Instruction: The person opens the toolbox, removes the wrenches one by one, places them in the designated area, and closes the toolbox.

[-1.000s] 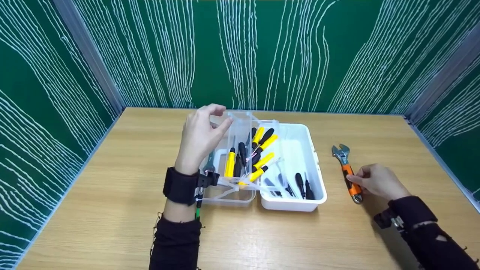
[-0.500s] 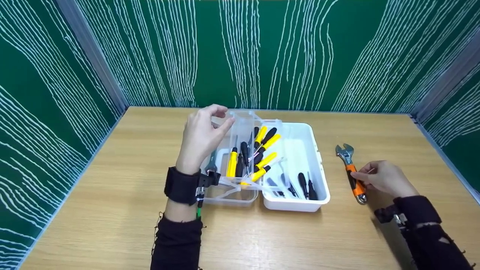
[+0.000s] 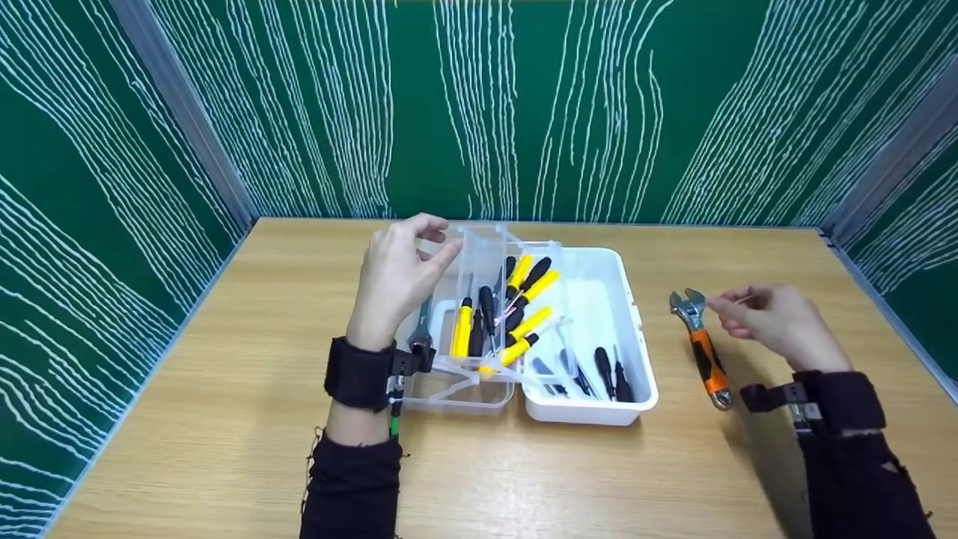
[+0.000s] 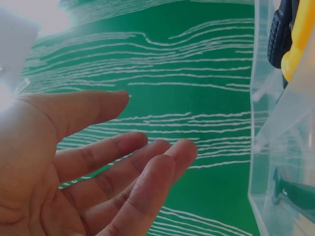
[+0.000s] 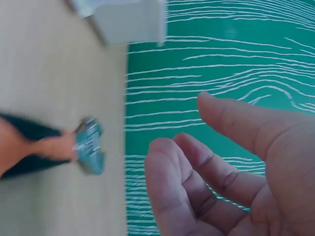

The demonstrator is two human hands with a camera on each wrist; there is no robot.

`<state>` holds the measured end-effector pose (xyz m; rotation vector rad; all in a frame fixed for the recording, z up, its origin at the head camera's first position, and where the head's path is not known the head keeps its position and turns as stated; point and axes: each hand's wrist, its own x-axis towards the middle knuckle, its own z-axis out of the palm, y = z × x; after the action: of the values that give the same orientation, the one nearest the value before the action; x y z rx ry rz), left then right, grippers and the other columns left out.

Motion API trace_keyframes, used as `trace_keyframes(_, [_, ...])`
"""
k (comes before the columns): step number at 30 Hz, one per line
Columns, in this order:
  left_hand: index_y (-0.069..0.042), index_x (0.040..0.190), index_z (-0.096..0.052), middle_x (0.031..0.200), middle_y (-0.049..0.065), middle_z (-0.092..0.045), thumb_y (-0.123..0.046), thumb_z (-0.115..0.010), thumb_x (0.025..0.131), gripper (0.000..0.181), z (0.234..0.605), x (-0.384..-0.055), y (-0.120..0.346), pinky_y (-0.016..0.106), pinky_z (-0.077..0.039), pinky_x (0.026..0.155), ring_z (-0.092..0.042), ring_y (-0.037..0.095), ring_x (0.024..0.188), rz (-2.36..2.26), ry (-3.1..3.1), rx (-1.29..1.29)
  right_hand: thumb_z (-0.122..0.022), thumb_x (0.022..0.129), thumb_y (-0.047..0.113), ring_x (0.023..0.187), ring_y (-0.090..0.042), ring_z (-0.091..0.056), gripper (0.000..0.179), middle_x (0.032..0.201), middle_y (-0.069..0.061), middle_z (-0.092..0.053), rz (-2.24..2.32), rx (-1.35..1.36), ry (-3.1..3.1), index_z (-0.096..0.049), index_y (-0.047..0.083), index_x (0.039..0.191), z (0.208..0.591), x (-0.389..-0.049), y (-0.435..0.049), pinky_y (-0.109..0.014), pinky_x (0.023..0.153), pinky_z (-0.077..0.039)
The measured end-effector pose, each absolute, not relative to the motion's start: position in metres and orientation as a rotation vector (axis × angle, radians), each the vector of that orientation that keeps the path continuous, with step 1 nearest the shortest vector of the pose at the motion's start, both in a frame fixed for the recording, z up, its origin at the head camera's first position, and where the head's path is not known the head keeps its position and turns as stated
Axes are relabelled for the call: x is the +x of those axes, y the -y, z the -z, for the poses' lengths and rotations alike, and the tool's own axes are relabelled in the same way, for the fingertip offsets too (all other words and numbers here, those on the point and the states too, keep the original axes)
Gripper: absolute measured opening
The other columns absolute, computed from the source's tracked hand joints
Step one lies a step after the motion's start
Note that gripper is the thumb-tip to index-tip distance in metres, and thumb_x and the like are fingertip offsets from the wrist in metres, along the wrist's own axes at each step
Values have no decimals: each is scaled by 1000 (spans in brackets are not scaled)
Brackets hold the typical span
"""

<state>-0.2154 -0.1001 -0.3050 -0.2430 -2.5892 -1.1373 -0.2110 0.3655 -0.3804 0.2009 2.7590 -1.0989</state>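
On the table at the right lies an adjustable wrench [image 3: 703, 352] with an orange and black handle. My right hand [image 3: 778, 322] hovers just right of its steel head, fingers loosely bent, nothing in them; the right wrist view shows a gap between thumb and fingers. Over the left side of the toolbox my left hand [image 3: 400, 273] hangs in the air, and its relaxed fingers [image 4: 133, 196] hold nothing in the left wrist view. The white toolbox [image 3: 644, 359] stands with its clear tiered trays [image 3: 479, 254] spread out to the left. Yellow and black screwdrivers [image 3: 462, 329] lie in them.
A dark open-end wrench [image 3: 423, 326] lies in the left tray, partly behind my left wrist. Several black-handled tools [image 3: 604, 367] rest in the white base. Green wall panels [image 3: 561, 112] with white wavy lines rise behind the wooden table [image 3: 224, 337].
My right hand has left its place beside the wrench's handle and moved away from me, up near the wrench's head. The wrench and my left hand have stayed about where they were.
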Motion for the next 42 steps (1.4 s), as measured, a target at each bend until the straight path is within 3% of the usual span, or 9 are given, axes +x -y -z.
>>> trace_keyframes(9, [-11,130,-76,115,10,-79,-30,-76,101,34,309,-215,93,38,-63,91,-75,28,100,1080,2641,-251,-60,104,62,96,-10,-70,72,131,-21,-67,1202,104,-2785,-59,1,142,362,-216,-336,-15,80,-60])
trace_keyframes(15, [-10,130,-76,114,10,-80,-27,-77,100,34,311,-215,91,40,-62,90,-75,28,102,1084,2667,-275,-63,104,57,89,-5,-71,64,117,-17,-71,1298,2,-2812,-63,0,135,353,-216,-315,-16,79,-62])
trace_keyframes(20, [-12,130,-77,112,8,-82,-27,-76,100,34,311,-213,90,41,-59,86,-74,28,101,1046,2700,-302,-65,104,53,87,-9,-72,57,107,-11,-72,1362,-70,-2808,-65,2,129,344,-214,-304,-18,78,-63])
trace_keyframes(35, [-9,128,-78,106,10,-82,-35,-79,99,38,310,-206,92,37,-60,75,-74,27,92,752,2918,-212,-70,106,39,87,-14,-71,36,105,-10,-76,1387,-306,-2844,-72,5,119,330,-203,-255,-18,76,-61])
trace_keyframes(42, [-9,123,-78,98,9,-79,-32,-81,97,35,307,-199,90,30,-50,60,-70,24,81,546,2998,-235,-74,103,33,77,-18,-68,26,95,-11,-74,1323,-405,-2858,-75,9,111,332,-197,-230,-21,69,-59])
